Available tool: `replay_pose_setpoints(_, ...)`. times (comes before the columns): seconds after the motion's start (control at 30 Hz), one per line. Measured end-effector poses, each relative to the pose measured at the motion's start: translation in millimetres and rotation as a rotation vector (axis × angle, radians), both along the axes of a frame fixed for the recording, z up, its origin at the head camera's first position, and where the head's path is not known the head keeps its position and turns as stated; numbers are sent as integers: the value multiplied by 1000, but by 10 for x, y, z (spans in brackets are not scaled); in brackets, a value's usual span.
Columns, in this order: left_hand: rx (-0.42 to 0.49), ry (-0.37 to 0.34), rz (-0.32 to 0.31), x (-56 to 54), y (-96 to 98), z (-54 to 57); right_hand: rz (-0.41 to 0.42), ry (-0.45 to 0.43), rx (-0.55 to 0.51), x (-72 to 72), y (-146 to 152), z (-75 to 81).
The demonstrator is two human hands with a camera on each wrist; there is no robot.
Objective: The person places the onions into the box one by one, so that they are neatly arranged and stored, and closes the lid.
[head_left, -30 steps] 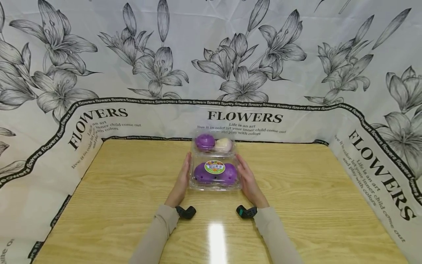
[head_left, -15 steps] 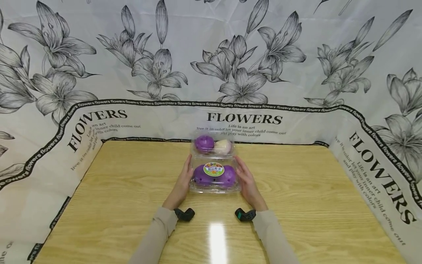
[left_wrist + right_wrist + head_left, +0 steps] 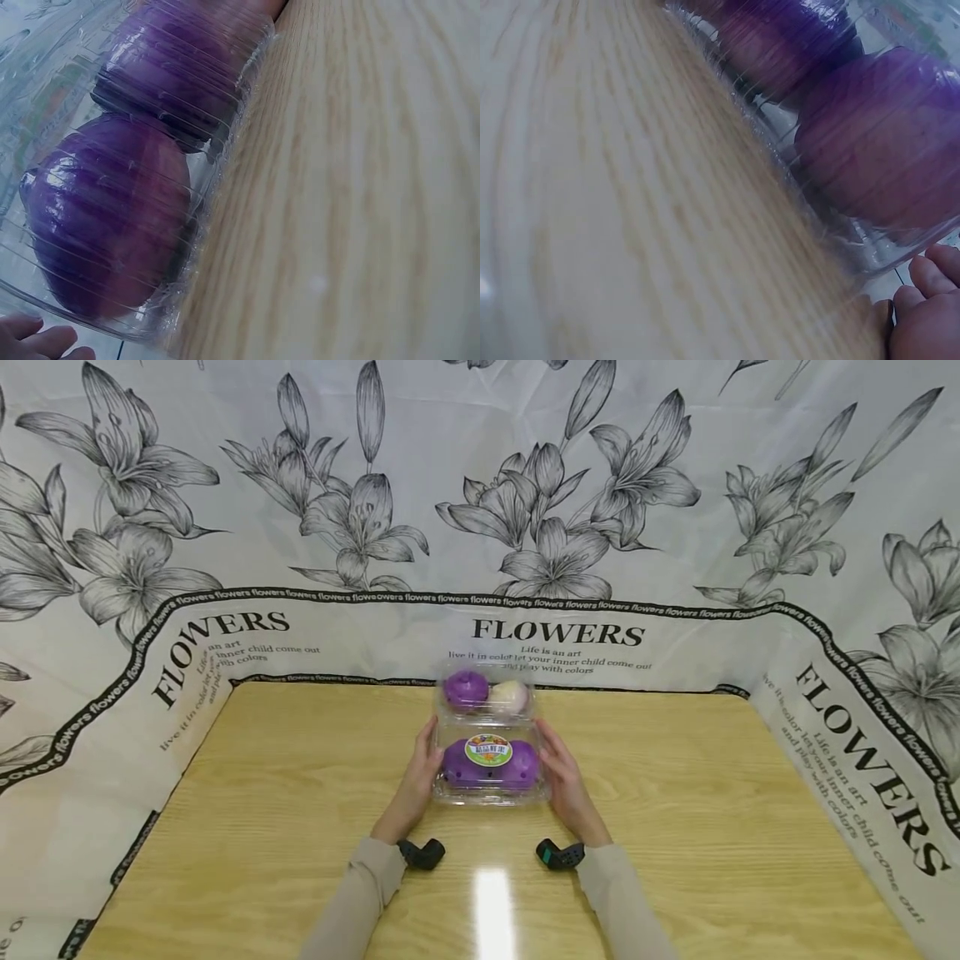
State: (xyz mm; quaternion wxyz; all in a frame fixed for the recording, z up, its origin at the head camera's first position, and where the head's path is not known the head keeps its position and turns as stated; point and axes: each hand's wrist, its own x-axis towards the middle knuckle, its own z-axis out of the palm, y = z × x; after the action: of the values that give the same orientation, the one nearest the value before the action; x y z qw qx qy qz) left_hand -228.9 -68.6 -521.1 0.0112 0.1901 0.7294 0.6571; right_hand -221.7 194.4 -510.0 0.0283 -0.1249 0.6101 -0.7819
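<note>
A clear plastic clamshell box (image 3: 491,798) sits near the middle of the table, with an oval fruit label (image 3: 489,750) on its front part. Under the label lie glossy, rounded purple pieces (image 3: 525,765), perhaps onions or fruit. Farther back, a purple round piece (image 3: 467,690) and a pale cream-pink one (image 3: 508,698) show through the plastic. My left hand (image 3: 408,789) rests along the box's left side, fingers fairly straight. Opposite it, my right hand (image 3: 572,785) lies against the right side. Fingertips (image 3: 49,339) show close to the box's end in the left wrist view.
The wooden table (image 3: 300,760) extends around the box on both sides. A white cloth with flower prints (image 3: 555,560) hangs behind and at the sides. Black wrist cameras (image 3: 422,853) are strapped on both wrists.
The head view has tilted slightly, so everything sits a little lower. The hands and box have come slightly nearer to me; the hands stay at the box's sides.
</note>
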Motion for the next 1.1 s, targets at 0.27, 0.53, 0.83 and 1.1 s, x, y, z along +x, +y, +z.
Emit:
replay_pose_setpoints(0.27, -11, 4, -32, 102, -14, 341, 2, -11, -6, -36, -2, 2)
replay_pose_setpoints(0.53, -14, 9, 17, 104, -44, 98, 21, -27, 19, 40, -57, -31)
replay_pose_setpoints(0.83, 114, -11, 26, 89, -17, -68, 18, -46, 23, 139, -43, -53)
replay_pose_setpoints(1.1, 91, 3, 29, 87, 54, -32, 19, -43, -8, 111, 87, -10)
